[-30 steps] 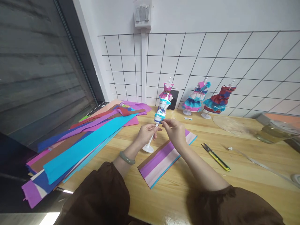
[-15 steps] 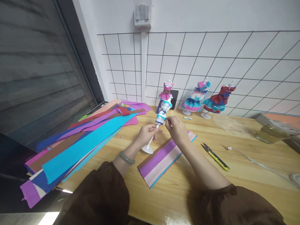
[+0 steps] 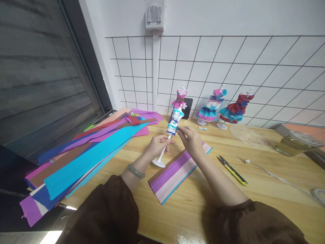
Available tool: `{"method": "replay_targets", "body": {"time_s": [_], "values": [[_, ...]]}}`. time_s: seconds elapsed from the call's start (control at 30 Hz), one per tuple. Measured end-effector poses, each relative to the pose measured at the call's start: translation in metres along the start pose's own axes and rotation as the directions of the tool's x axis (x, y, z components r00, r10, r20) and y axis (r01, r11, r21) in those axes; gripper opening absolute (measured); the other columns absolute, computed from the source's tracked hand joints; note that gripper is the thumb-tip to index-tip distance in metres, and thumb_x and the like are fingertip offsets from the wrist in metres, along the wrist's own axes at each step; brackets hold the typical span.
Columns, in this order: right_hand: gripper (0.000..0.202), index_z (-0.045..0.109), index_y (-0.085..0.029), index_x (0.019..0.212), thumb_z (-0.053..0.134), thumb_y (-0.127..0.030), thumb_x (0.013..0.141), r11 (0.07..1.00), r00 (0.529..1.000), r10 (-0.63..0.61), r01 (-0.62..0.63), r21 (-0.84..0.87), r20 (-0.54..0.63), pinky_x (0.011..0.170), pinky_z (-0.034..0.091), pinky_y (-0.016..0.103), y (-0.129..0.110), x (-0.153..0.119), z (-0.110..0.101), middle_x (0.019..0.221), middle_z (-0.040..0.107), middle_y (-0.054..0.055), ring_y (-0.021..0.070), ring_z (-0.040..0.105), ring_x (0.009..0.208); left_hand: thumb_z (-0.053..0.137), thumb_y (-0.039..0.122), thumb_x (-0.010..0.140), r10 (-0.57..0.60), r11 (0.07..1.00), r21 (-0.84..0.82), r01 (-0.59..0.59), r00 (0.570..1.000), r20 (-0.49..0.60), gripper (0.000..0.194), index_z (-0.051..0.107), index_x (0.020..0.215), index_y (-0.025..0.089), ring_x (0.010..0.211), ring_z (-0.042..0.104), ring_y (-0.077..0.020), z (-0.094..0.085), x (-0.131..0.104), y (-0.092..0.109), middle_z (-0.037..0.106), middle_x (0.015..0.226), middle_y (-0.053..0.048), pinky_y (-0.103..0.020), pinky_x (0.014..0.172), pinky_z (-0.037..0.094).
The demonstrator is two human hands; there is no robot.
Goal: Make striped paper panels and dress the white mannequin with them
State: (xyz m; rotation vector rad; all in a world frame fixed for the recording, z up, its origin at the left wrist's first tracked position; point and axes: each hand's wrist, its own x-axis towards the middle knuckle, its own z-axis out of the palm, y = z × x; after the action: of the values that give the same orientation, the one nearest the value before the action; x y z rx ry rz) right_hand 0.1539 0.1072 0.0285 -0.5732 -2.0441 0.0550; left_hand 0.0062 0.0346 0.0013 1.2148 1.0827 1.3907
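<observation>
My left hand (image 3: 157,146) is closed around the pole of a mini dress-form mannequin (image 3: 175,121), just under its body. White, with blue and turquoise bands of trim, the mannequin tilts slightly, its round white base (image 3: 158,163) low over the table or touching it. At the lower right edge of the body, my right hand (image 3: 190,137) has thumb and fingers pinched together; anything between the tips is too small to make out. Beneath my right wrist lies a strip of layered crepe paper (image 3: 172,174) in brown, purple, pale pink and blue.
Long coloured paper strips (image 3: 93,149) are piled at the left. Yellow-black thread snips (image 3: 232,170) lie to the right, near a roll of clear tape (image 3: 318,196). Dressed mini mannequins (image 3: 211,105) stand by the gridded wall, with a dark phone-like slab (image 3: 188,109) behind one.
The mannequin and both hands have shifted very slightly left and down. My right fingers stay pinched at its edge, and my left hand keeps its hold.
</observation>
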Motion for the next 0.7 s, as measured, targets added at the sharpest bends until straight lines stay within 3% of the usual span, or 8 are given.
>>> {"method": "replay_targets", "body": {"time_s": [0.23,0.37,0.57,0.7], "values": [[0.023,0.060,-0.015,0.095,0.039,-0.022,0.089,0.985,0.994,-0.097,0.104,-0.137,0.056,0.065,0.045,0.030,0.0015,-0.0010,-0.0026,0.083,0.062,0.011,0.0194,0.058,0.076,0.059,0.035,0.074,-0.041,0.999,0.014,0.041,0.999,-0.001,0.028,0.059,0.089,0.011,0.041,0.045,-0.0045,0.0031,-0.0024,0.0040,0.064,0.070,-0.005,-0.019,0.040,0.037],[0.023,0.057,-0.016,0.092,0.036,-0.024,0.090,0.976,0.990,-0.089,0.108,-0.188,0.105,0.064,0.042,0.031,0.0031,-0.0022,-0.0004,0.080,0.058,0.009,0.0202,0.054,0.075,0.061,0.037,0.073,-0.069,0.998,0.000,0.069,0.998,-0.003,0.029,0.059,0.086,0.011,0.039,0.046,-0.0057,0.0059,-0.0040,0.0085,0.063,0.061,-0.002,-0.020,0.041,0.038],[0.019,0.052,-0.018,0.085,0.035,-0.026,0.089,0.995,0.994,0.102,-0.101,-0.025,0.045,0.066,0.042,0.032,0.0035,0.0008,0.0030,0.077,0.054,0.006,0.0191,0.052,0.074,0.061,0.039,0.072,-0.068,0.997,-0.019,0.068,0.998,0.018,0.031,0.059,0.086,0.012,0.041,0.047,-0.0060,0.0046,-0.0036,0.0088,0.063,0.066,-0.003,-0.020,0.041,0.038],[0.018,0.055,-0.018,0.083,0.042,-0.030,0.087,0.941,0.955,0.295,-0.298,0.163,0.040,0.064,0.043,0.031,0.0026,0.0041,-0.0015,0.070,0.057,0.003,0.0171,0.055,0.067,0.058,0.040,0.075,-0.023,0.999,-0.025,0.025,0.998,0.056,0.030,0.061,0.082,0.011,0.041,0.047,-0.0070,0.0010,-0.0017,0.0052,0.056,0.055,0.000,-0.019,0.041,0.038]]}}
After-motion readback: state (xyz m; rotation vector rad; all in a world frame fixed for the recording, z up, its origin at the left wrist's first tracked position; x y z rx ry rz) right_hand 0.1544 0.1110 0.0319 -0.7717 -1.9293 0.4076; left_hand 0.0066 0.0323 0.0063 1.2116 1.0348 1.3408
